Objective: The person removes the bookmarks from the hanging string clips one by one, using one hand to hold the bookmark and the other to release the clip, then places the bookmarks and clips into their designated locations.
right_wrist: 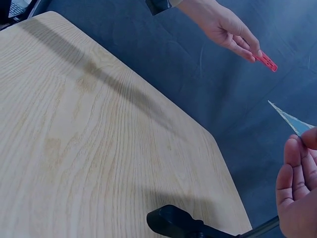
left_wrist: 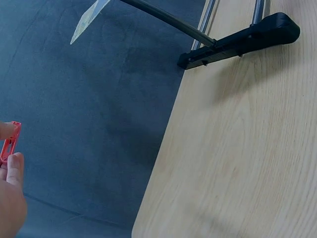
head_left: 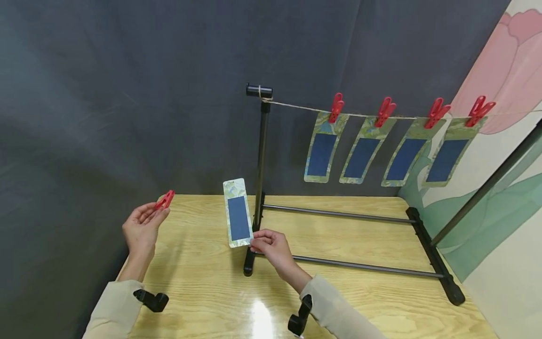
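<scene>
Between thumb and fingers, my left hand [head_left: 143, 228] pinches a red clothespin [head_left: 164, 200] above the table's left side. The same clothespin [left_wrist: 11, 142] shows at the left edge of the left wrist view. My right hand [head_left: 273, 248] pinches the lower right corner of a bookmark-like card [head_left: 238, 214], which has a patterned border and a dark blue panel. It is held upright just left of the stand's near post. In the right wrist view only a sliver of this card [right_wrist: 292, 119] shows above the fingers.
A black metal stand [head_left: 262, 155] carries a string [head_left: 292, 106]. Several similar cards [head_left: 322, 154] hang from it by red clothespins [head_left: 336, 108]. Beneath is a light wooden table [head_left: 203, 282], with a dark curtain [head_left: 127, 94] behind and a flower-patterned wall [head_left: 504, 226] at right.
</scene>
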The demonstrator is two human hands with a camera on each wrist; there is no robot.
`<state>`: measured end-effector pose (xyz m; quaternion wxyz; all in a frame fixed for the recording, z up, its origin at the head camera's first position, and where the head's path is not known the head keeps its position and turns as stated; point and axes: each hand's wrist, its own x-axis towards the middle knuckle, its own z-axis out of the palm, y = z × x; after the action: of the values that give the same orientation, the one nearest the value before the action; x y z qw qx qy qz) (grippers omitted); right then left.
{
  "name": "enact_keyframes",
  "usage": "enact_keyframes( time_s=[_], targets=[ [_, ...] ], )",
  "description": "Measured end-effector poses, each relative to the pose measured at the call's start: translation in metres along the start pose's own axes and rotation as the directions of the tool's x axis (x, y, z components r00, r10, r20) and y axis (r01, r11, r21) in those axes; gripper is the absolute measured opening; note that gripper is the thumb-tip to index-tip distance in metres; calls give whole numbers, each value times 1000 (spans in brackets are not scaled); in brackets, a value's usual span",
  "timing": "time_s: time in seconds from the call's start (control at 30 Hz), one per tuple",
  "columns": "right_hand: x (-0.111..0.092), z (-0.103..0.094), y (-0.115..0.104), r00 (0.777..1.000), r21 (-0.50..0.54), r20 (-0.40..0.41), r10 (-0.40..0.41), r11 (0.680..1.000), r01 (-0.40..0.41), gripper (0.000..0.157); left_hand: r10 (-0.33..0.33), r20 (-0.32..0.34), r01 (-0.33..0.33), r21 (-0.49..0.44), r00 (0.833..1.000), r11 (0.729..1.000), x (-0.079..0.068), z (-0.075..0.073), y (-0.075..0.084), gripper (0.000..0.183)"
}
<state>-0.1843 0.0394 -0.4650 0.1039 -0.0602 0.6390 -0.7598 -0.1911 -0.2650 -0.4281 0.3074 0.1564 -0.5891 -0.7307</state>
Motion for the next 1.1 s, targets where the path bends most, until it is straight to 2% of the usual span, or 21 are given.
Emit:
enact_keyframes(
  time_s=[0.3,0.63,0.87,1.1],
  targets=[
    [1,2,5,1000,0,-7,7,1000,-7,18,-16,-18,17,76,1000,997,-3,-5,-8,44],
    [3,4,13,1000,-6,-5,14,1000,-14,16,-33,-33,37,116,999,993,-4,-11,-14,43],
    [1,9,20,1000,-4,-8,-2,1000,2,16,-50,-67,58,123,997,991,-2,-15,-18,44],
    [0,7,25,1000,-58,-20,18,998,-19,17,-71,-98,83,127,993,988,-5,-18,-26,44]
  ],
)
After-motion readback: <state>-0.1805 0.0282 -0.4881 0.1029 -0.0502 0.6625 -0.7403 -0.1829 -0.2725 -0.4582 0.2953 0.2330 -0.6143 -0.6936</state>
